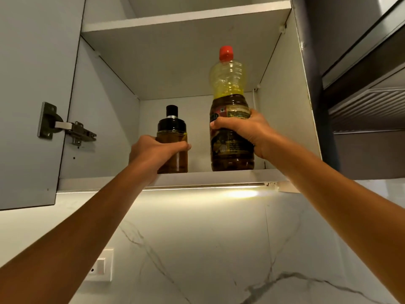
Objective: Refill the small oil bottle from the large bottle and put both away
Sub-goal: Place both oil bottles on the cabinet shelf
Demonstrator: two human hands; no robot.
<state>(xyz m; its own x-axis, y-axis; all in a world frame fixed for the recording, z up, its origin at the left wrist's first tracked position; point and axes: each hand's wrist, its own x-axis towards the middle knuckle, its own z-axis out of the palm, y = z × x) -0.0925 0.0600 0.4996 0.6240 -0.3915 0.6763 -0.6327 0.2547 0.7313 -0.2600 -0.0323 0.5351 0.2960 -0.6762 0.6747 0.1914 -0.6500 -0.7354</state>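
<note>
nearest, 2 bare forearms raised from below toward the open wall cabinet (285, 119). under the cabinet, a marble wall with a white socket plate (101, 264) low on the left, and a lit light strip (203, 186) along the cabinet's underside. at the front edge of the cabinet's bottom shelf (197, 175), left hand (153, 153) wrapped around the small oil bottle (172, 142), fingers closed on its glass body, black cap above the grip. to the right on the same shelf, right hand (245, 130) clasped around the labelled middle of the large bottle (230, 119), red cap on top, dark oil filling the lower part. both bottles upright, near each other but apart. left of the cabinet, open door (32, 84) with a metal hinge (65, 126). higher inside, a second shelf (186, 18).
</note>
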